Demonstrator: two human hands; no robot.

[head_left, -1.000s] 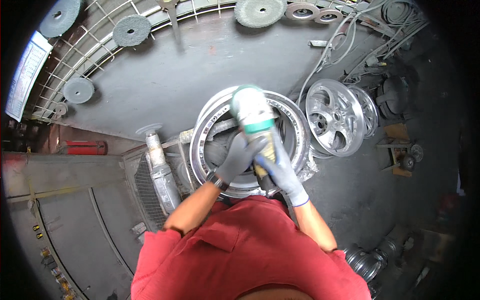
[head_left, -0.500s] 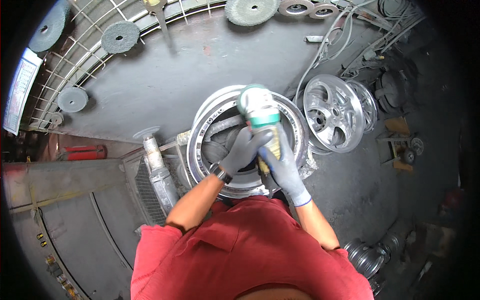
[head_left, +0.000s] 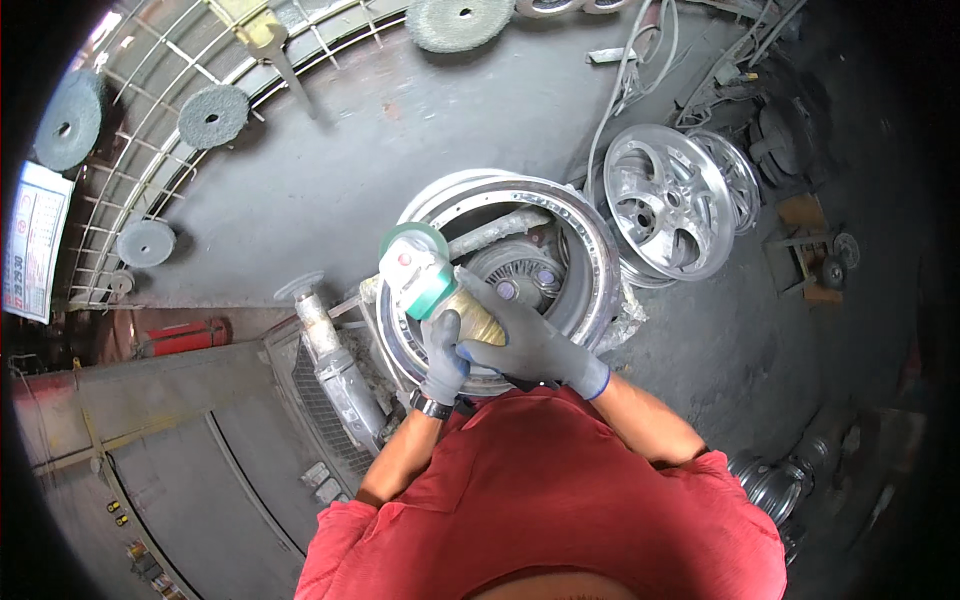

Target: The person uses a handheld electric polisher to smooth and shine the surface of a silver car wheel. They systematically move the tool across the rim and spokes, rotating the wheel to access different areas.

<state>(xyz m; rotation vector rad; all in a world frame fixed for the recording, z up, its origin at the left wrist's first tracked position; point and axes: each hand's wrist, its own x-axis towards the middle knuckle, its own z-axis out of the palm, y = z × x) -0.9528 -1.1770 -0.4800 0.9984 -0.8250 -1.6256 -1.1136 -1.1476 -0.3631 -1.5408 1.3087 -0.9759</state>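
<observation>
Both of my hands wear grey gloves and are closed around an angle grinder [head_left: 428, 285], with a green disc at its head and yellowish wrapping on its body. My left hand [head_left: 445, 355] grips the near left side of the body. My right hand [head_left: 525, 335] wraps over it from the right, fingers partly hidden. The grinder is held above the left part of a polished metal wheel rim [head_left: 604, 262]. Whether the disc touches the rim cannot be made out. Inside the rim, a dusty round part with slots [head_left: 520, 275] shows.
Left of the rim lies a dusty grey power tool [head_left: 340, 375]. A five-spoke alloy wheel [head_left: 630, 190] leans at the right, with more wheels behind it. Abrasive discs [head_left: 213, 116] hang on a wire grid at the upper left. A red cylinder [head_left: 185, 337] lies below. Cables [head_left: 612, 120] hang at the upper right.
The grinder's head has swung left, from over the rim's top to its left side. My hands turned with it, still holding the body. The whole view shifted slightly.
</observation>
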